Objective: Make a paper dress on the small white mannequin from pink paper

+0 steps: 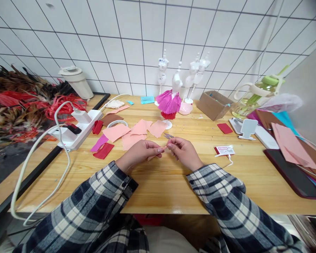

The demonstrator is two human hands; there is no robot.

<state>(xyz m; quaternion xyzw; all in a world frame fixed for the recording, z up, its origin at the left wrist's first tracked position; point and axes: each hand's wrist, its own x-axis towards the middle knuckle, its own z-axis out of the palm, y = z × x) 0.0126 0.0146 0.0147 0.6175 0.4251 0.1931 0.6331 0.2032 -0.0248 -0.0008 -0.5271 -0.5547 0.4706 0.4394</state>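
With left hand (142, 150): pinching one end of small pink piece (162, 148) | with right hand (183, 151): pinching its opposite end | held between both hands, above wooden table (160, 191) | just beyond right hand: small scissors (169, 136) | past left hand: loose pink sheets (117, 133) | farther back: white, magenta-skirted figure (170, 102)

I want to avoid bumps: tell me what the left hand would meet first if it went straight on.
Probably the right hand, which is just ahead of the left hand; depth is hard to judge.
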